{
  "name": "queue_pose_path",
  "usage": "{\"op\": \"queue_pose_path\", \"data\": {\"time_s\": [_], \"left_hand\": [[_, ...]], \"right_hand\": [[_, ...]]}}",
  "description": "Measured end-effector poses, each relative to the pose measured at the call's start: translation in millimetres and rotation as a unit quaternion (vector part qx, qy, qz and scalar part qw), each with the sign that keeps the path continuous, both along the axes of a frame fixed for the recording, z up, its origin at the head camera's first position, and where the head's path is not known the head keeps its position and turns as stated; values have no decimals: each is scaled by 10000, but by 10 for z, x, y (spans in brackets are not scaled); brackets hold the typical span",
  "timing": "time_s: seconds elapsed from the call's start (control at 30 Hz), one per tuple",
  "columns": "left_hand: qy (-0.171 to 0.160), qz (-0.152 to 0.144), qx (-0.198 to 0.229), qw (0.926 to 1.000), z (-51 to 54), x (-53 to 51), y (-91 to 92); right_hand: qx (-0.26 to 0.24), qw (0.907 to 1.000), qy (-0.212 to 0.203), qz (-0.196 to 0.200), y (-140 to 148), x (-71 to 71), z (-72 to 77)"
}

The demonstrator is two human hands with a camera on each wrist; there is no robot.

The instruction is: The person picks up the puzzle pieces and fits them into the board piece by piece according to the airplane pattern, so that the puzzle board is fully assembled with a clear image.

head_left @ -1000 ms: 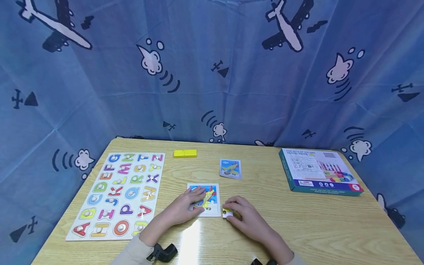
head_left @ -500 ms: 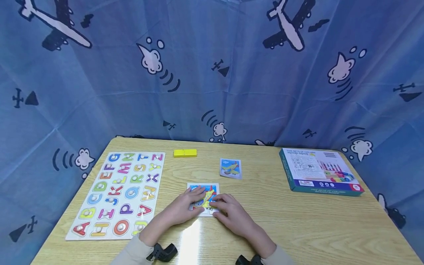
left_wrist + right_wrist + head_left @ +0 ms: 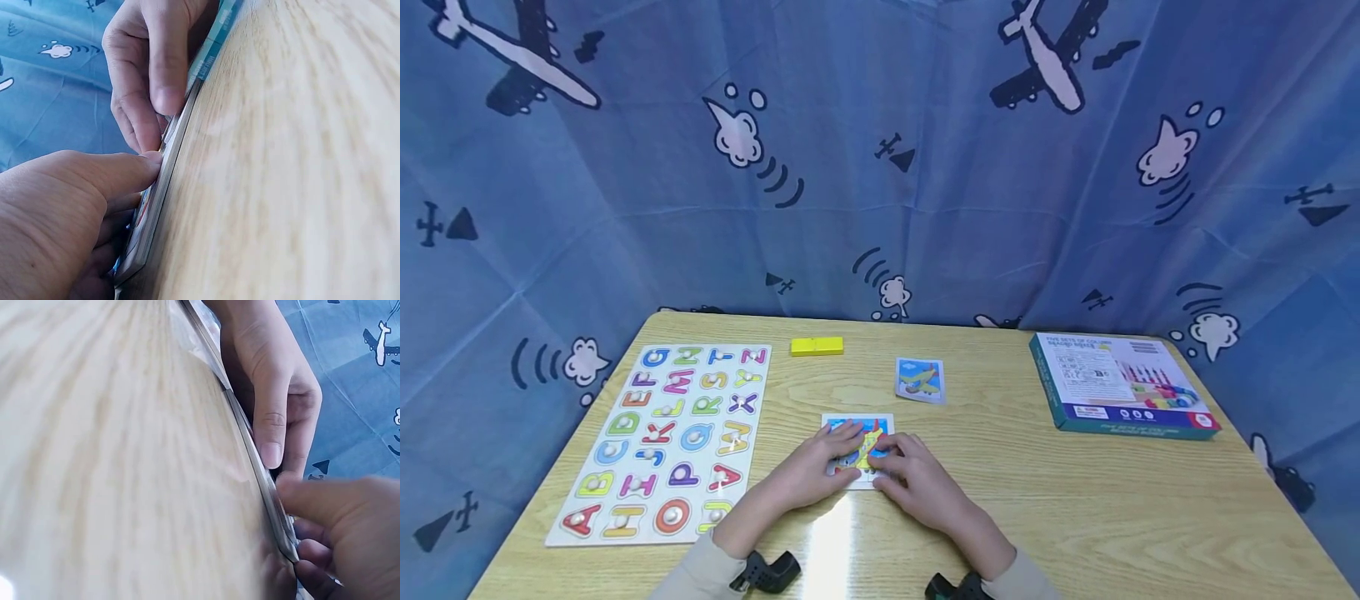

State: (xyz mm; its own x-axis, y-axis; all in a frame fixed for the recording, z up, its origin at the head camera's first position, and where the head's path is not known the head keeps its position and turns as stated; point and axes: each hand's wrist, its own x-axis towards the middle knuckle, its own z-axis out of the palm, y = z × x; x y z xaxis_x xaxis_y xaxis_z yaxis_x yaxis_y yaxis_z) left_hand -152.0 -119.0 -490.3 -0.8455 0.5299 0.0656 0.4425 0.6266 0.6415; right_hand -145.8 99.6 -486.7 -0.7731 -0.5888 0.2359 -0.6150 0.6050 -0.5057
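Observation:
A small square jigsaw puzzle (image 3: 890,423) with a yellow airplane on blue lies in its white frame at the table's middle front. My left hand (image 3: 812,471) rests on its left part, fingers spread and fairly straight, thumb at the near edge. Over the right part, my right hand (image 3: 917,483) pinches a puzzle piece down at the puzzle; its fingers largely hide the piece. In the left wrist view, the right hand's thumb (image 3: 167,75) sits close to the left thumb (image 3: 131,172) on the frame's edge. Behind the puzzle lies an airplane picture card (image 3: 921,380).
On the left lies a white alphabet board (image 3: 683,454) with colorful knobbed letters. A yellow block (image 3: 817,346) is toward the back. At the back right lies a flat toy box (image 3: 1123,385). A blue airplane-print curtain (image 3: 820,167) hangs behind the wooden table (image 3: 1075,517).
My right hand has moved left from beside the puzzle onto its right part, bringing the yellow-and-white piece with it. My left hand has stayed in place.

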Motion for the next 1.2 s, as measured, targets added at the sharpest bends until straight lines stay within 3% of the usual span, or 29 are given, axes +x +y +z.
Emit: {"op": "queue_pose_path", "data": {"time_s": [0.57, 0.93, 1.2], "left_hand": [[65, -20, -17, 10000, 0, 2, -3], [71, -30, -43, 10000, -2, -32, -7], [63, -86, -59, 9999, -21, -29, -11]], "right_hand": [[269, 9993, 96, -247, -47, 35, 46], [-102, 9974, -259, -669, -122, 28, 47], [-732, 9904, -962, -669, -36, 16, 69]]}}
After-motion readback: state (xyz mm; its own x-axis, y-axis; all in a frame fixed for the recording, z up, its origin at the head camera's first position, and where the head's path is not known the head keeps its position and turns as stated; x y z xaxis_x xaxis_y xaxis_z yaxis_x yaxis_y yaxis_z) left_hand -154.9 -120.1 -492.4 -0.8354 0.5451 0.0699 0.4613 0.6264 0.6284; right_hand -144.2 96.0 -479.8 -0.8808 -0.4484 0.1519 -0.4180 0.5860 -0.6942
